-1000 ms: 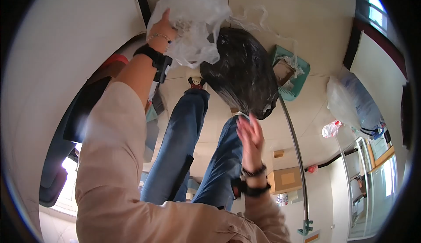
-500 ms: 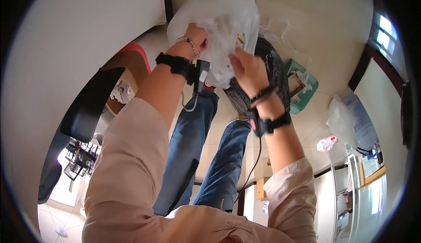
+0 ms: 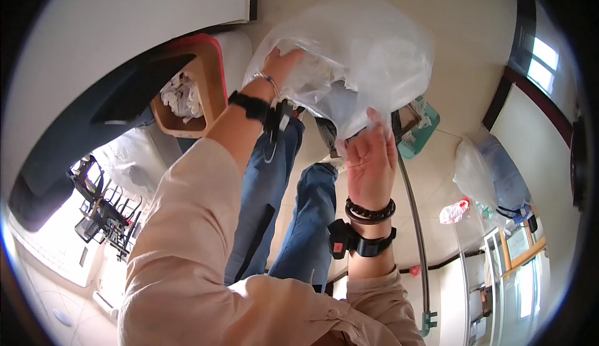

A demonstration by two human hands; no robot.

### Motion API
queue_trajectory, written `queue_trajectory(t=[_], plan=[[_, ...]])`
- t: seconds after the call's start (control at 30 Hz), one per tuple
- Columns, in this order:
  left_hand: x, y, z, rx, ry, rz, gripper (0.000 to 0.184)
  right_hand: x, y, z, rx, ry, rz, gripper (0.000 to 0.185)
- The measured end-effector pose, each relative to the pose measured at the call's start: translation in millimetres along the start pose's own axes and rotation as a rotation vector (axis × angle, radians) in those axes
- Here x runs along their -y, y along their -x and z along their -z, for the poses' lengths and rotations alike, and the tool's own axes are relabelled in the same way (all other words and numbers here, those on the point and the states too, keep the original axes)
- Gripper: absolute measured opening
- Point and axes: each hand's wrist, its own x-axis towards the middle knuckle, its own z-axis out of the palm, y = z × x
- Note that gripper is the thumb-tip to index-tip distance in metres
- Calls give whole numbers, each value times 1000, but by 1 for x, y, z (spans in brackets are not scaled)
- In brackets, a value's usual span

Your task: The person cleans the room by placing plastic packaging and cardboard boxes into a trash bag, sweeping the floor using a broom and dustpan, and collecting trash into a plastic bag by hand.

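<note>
A large translucent white plastic bag [image 3: 399, 59] spreads out in front of me, its mouth turned toward me. My left hand [image 3: 282, 65] is at the bag's left rim, fingers closed on the plastic. On the near side of the bag, my right hand [image 3: 372, 159] is palm up with its fingers curled round the lower right edge of the plastic. Part of a black bag [image 3: 327, 132] shows beneath the white one, mostly hidden. Both wrists wear bracelets and black straps with small devices.
A brown bin [image 3: 215, 84] with a red rim holds crumpled paper at left. A green dustpan [image 3: 421, 135] with debris and a metal pole [image 3: 412, 209] are right of the bag. Further right lie a clear bag [image 3: 472, 168] and a red-and-white wrapper [image 3: 454, 211].
My right hand has come from beside my knee to the white bag and now grips its edge. The bag has spread to the right, over the black bag. The brown bin has come into view.
</note>
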Motion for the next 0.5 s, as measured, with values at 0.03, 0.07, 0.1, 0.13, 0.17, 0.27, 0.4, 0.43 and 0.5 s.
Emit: queue_trajectory(t=[0.03, 0.07, 0.1, 0.13, 0.17, 0.27, 0.4, 0.43, 0.5], plan=[[3, 18, -5, -179, -390, -348, 46, 3, 10, 6, 6, -64, 17, 25], [9, 38, -5, -374, -780, -684, 45, 5, 22, 13, 12, -128, 23, 25], [15, 63, -4, -398, -779, -687, 45, 6, 34, 22, 30, -138, 22, 26], [21, 88, -3, -374, -916, -885, 43, 8, 52, 27, 51, -139, 13, 26], [25, 111, -4, -343, -1054, -1087, 41, 12, 68, 29, 55, -125, -22, 27], [49, 177, 4, -369, -1147, -1288, 39, 16, 118, 44, 51, -45, -61, 29], [106, 244, 10, -254, -1139, -1306, 48, 6, 173, 85, 195, -115, -195, 30], [127, 253, 9, -169, -1151, -1244, 52, -2, 185, 93, 178, -109, -265, 29], [182, 259, -1, -26, -1450, -1226, 49, -19, 209, 101, 149, -26, -407, 27]])
